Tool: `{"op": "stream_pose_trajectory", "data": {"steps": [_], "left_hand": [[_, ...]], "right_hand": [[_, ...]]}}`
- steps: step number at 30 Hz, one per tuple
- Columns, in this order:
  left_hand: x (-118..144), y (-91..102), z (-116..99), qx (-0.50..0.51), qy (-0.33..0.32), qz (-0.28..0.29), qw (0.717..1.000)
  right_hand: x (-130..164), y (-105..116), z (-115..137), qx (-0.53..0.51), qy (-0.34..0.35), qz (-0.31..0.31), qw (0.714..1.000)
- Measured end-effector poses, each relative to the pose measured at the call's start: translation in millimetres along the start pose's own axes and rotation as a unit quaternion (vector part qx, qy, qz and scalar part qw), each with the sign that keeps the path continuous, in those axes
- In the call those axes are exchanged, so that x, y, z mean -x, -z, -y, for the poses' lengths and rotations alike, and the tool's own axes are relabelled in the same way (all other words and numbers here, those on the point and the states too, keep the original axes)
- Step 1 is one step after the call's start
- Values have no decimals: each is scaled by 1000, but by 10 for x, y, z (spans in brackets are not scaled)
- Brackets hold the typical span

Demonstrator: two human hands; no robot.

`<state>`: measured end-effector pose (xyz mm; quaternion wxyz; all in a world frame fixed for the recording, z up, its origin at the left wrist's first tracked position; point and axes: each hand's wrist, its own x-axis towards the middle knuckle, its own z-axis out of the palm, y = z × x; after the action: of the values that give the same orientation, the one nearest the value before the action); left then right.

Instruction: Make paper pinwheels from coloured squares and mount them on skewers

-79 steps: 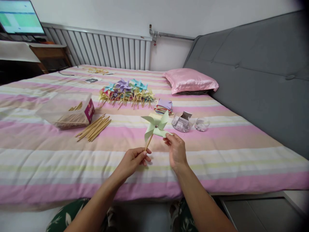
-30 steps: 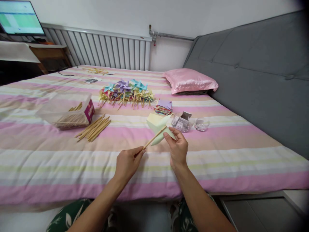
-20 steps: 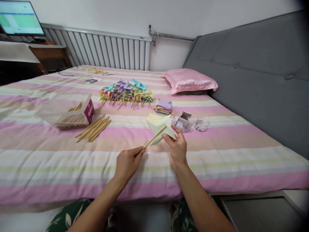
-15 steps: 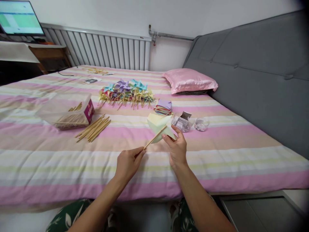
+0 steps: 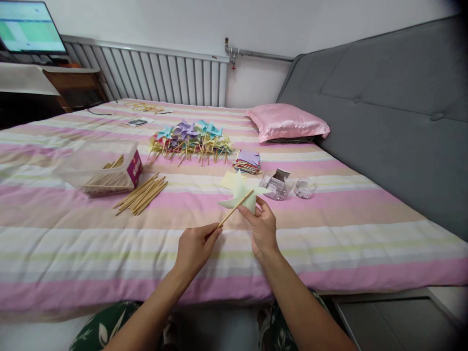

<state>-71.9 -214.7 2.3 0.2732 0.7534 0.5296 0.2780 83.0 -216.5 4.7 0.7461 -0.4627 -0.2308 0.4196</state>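
My left hand (image 5: 197, 243) is closed around the lower end of a thin wooden stick, part of a pale green paper pinwheel (image 5: 239, 187). The stick slants up to the right, across the side of the pinwheel that faces me. My right hand (image 5: 263, 224) pinches one of the paper blades on the right, thumb in front and fingers partly hidden behind. Just beyond the pinwheel, a pale yellow paper sheet (image 5: 227, 180) lies on the bed. Behind that is a stack of coloured paper squares (image 5: 247, 162).
Finished pinwheels (image 5: 188, 139) lie in a heap further back. Loose sticks (image 5: 142, 195) lie left, beside a clear plastic box (image 5: 91, 170) holding more. Right of the pinwheel stand a clear tub (image 5: 276, 187) and a round lid (image 5: 304, 188). A pink pillow (image 5: 288, 123) rests by the headboard.
The pinwheel's blades have turned about the stick and now face me spread out. My right hand has moved slightly left and down with the blade; my left hand has hardly moved.
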Motion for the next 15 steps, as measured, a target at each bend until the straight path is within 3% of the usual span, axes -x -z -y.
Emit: {"op": "stream_pose_trajectory", "data": {"steps": [7,15], "left_hand": [[-28,39,26,-7,-1,-9,1000],[-49,83,76,-52,5,-21,998]], "right_hand": [[-5,4,45,-11,13,28,999],[-119,134,172,21,16,-40,999]]}}
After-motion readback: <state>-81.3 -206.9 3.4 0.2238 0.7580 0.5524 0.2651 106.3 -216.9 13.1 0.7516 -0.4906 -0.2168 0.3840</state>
